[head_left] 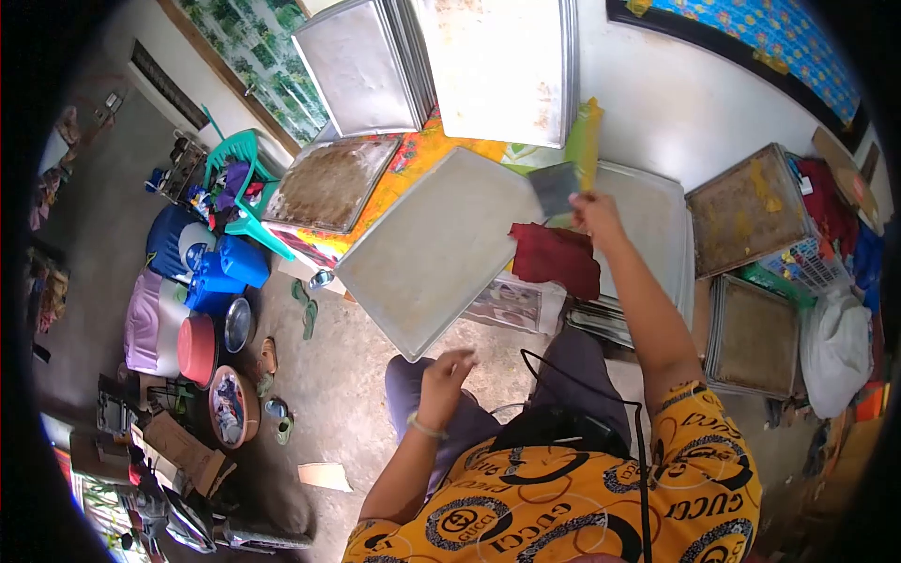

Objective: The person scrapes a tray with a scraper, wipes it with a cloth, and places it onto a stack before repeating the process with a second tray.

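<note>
My right hand [593, 214] is closed on the edge of a dark grey, flat, square piece [553, 188], blurred and of a kind I cannot make out. It is over the right corner of a large metal baking tray [441, 244], which lies tilted across the table edge. A dark red cloth [558, 258] hangs just below that hand, at the tray's right side. Near the tray's front corner, my left hand [446, 383] holds nothing; its fingers are loosely bent and apart.
Stacked baking trays [361, 70] lean at the back, beside a browned tray [333, 183] on the flowered tablecloth [422, 155]. More trays [648, 216] are piled to the right, near a white bag [835, 347]. Basins [197, 347] and a green chair [258, 220] stand left.
</note>
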Tool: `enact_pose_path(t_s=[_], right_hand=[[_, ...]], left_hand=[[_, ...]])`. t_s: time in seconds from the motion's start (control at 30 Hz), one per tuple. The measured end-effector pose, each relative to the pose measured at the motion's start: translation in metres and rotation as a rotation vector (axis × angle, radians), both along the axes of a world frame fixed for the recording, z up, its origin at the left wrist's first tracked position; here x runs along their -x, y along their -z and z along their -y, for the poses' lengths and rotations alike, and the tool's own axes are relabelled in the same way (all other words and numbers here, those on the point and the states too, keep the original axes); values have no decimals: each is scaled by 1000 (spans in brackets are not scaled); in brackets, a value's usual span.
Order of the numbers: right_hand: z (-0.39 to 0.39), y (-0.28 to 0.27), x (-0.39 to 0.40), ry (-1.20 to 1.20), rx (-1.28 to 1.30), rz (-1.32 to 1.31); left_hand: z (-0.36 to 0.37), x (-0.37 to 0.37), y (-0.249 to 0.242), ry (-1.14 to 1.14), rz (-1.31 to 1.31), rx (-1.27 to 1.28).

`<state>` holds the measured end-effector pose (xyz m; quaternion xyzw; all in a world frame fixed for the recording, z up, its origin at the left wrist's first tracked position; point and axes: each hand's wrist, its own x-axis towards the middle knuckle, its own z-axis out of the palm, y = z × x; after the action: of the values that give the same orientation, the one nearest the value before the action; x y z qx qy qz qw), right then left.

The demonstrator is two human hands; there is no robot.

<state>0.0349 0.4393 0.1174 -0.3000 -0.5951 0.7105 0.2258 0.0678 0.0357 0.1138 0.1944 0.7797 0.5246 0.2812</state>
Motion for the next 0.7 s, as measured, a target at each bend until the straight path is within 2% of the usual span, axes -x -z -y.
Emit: enact_pose_path(t_s=[0.07, 0.13, 0.2, 0.23, 0.3, 0.33, 0.4, 0.47, 0.5, 0.57, 0.6, 0.67, 0.7], right_hand=[[-48, 22, 27, 132, 26, 25], [-73, 38, 40, 175, 16, 87], [-82, 42, 49, 166, -46, 161], [-79, 34, 46, 146, -234, 350], [-64, 37, 45, 250, -750, 358], [-47, 35, 41, 293, -1010, 350], [-5, 26, 18, 57, -1110, 356], [54, -4, -25, -192, -1122, 511], [68, -1, -39, -274, -1212, 544], [84, -1, -55, -433, -1398, 608], [80, 4, -54, -423, -1329, 543], [62, 23, -50, -424, -1196, 418], [64, 19, -49, -316, -1211, 436]], left_hand=[[36, -16, 15, -150, -217, 198], [78, -41, 27, -57, -643, 583], [120, -65, 47, -34, -756, 629], [140, -77, 56, -21, -804, 654], [171, -94, 79, -511, 228, -41], [208, -95, 116, -598, 531, 87], [249, -109, 176, -582, 660, 24], [230, -109, 170, -831, 730, -180], [216, -106, 162, -953, 772, -288], [183, -75, 107, -774, 783, -331], [177, -62, 96, -650, 575, -376], [146, -32, 33, -434, 353, -487], [134, -17, 16, -417, 426, -677]])
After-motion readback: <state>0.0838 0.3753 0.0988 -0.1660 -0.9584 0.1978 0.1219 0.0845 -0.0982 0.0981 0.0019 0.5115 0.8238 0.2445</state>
